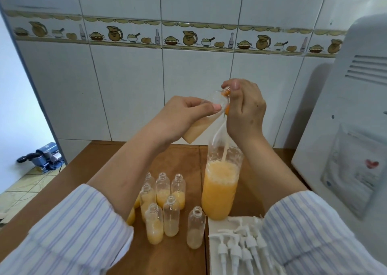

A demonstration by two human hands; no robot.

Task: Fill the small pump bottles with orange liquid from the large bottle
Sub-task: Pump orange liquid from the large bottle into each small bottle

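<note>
The left hand (pixel 184 115) curls round a small bottle (pixel 204 119), tilted, part full, above the table (pixel 182 155). The right hand (pixel 245 111) pinches an orange pump (pixel 226 98) at its mouth; the tube (pixel 223 140) drops into the large bottle (pixel 221 184). Open bottles (pixel 167 203) stand left of it, white pumps (pixel 243 247) in front. No writing is readable on any bottle.

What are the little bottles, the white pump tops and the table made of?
The little bottles look like clear, glossy plastic: the orange liquid shows through their walls, though thin glass cannot be ruled out. The pump tops look like white, opaque, smooth plastic with a moulded shape. The table seems to be brown wood or a wood-look board, with a straight seam and a dull sheen.
</note>
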